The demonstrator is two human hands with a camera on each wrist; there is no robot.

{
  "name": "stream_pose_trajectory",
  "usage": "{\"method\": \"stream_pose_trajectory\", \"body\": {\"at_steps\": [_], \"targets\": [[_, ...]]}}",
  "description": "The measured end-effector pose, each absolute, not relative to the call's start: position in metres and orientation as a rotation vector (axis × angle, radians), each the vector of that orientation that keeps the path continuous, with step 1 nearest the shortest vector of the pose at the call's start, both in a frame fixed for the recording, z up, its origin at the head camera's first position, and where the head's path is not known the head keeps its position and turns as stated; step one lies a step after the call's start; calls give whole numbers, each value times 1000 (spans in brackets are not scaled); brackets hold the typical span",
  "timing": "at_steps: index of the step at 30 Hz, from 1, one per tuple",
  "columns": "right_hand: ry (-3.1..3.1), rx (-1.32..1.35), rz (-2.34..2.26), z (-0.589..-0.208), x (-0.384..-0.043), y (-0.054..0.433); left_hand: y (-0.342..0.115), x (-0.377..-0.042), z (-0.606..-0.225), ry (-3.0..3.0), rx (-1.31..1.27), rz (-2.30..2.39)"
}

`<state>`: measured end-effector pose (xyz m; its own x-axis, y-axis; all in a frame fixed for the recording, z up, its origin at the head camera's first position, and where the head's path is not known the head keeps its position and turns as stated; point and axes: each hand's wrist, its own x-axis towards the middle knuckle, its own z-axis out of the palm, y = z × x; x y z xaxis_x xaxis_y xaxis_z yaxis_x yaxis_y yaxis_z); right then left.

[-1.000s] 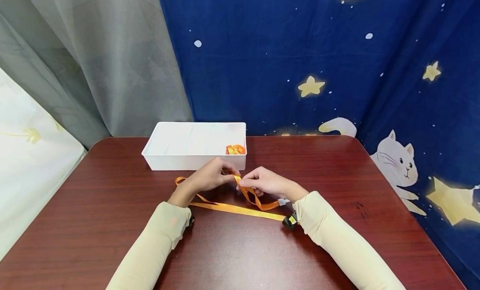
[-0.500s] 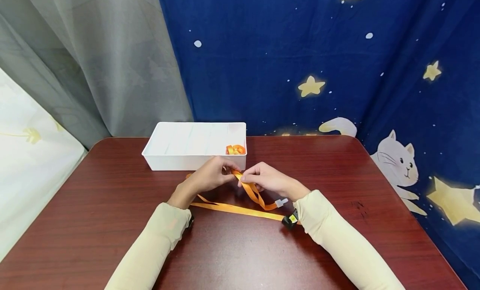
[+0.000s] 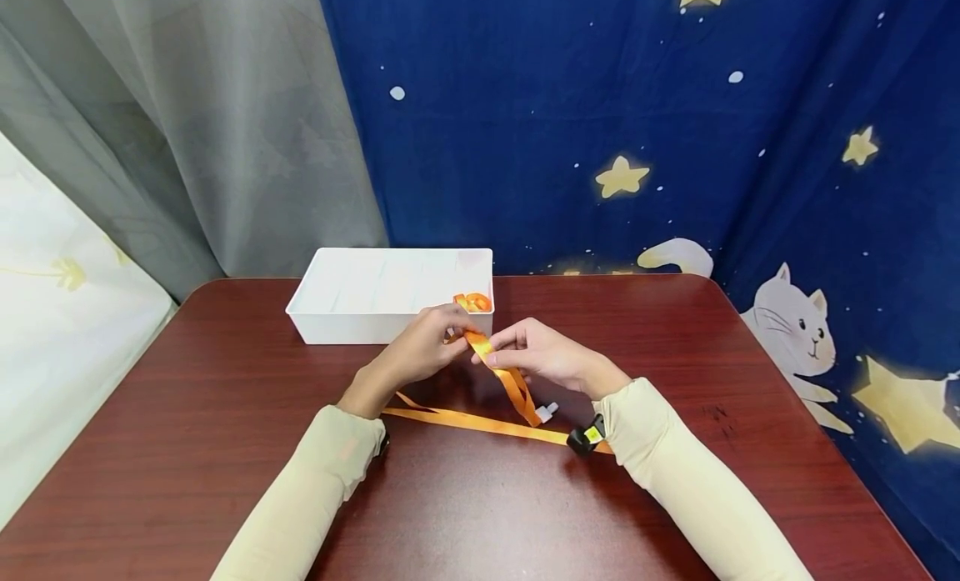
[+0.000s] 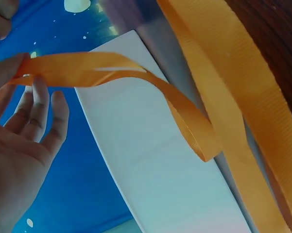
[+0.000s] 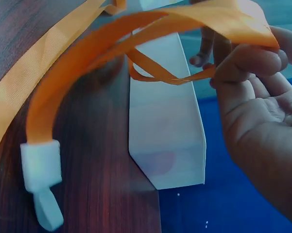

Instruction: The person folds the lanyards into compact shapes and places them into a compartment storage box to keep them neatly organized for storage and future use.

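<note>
An orange lanyard (image 3: 516,391) hangs between the two hands, above the table in front of the white box. My left hand (image 3: 422,348) pinches its ribbon between thumb and fingers; in the left wrist view the hand's other fingers (image 4: 60,116) are spread apart. Close by on the right, my right hand (image 3: 553,358) pinches the ribbon a little lower. The folded strap droops to a white plastic clip (image 5: 41,167) below the right hand. A long stretch of orange ribbon (image 3: 480,423) lies across the table beneath both hands, its right end partly hidden by the right wrist.
A white divided box (image 3: 390,327) stands at the table's back, just behind the left hand. Rolled orange ribbon (image 3: 474,303) sits in its front right compartment. Around the dark red table (image 3: 480,514) hang grey and blue starry curtains (image 3: 525,131).
Both hands have risen slightly, the right also shifting a little rightward. The white clip has swung left, and the ribbon loop left of the left wrist has slipped from sight.
</note>
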<state>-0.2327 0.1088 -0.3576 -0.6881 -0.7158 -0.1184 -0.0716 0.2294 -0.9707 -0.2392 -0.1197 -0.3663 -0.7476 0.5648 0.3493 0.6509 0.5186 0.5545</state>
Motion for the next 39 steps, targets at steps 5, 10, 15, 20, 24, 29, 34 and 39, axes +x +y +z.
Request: {"method": "stream_pose_trajectory", "body": {"at_steps": [5,10,15,20,24,29,34,39], "targets": [[1911,-773,-1491,-356,-232,109,-120,-237,-364,-2557,-1026,-1058],[1851,-866,-1513,-350,-231,109,-119,-236,-360,-2526,-1022,-1094],[1814,-933,-1547,-346,-230,112,-118,-235,-358,-2454,-1036,-1163],[1750,-961,-1655,-338,-228,115,-115,-235,-355,-2366,-1016,-1265],[1758,-968,-1759,-329,-226,116,-111,-233,-353,-2312,-989,-1351],[1789,-987,-1887,-322,-223,111,-104,-230,-352,-2247,-988,-1416],[1782,-1007,-1959,-321,-222,109,-99,-227,-352,-2228,-971,-1440],[1768,-1014,-2044,-320,-221,108,-96,-225,-349,-2218,-934,-1478]]}}
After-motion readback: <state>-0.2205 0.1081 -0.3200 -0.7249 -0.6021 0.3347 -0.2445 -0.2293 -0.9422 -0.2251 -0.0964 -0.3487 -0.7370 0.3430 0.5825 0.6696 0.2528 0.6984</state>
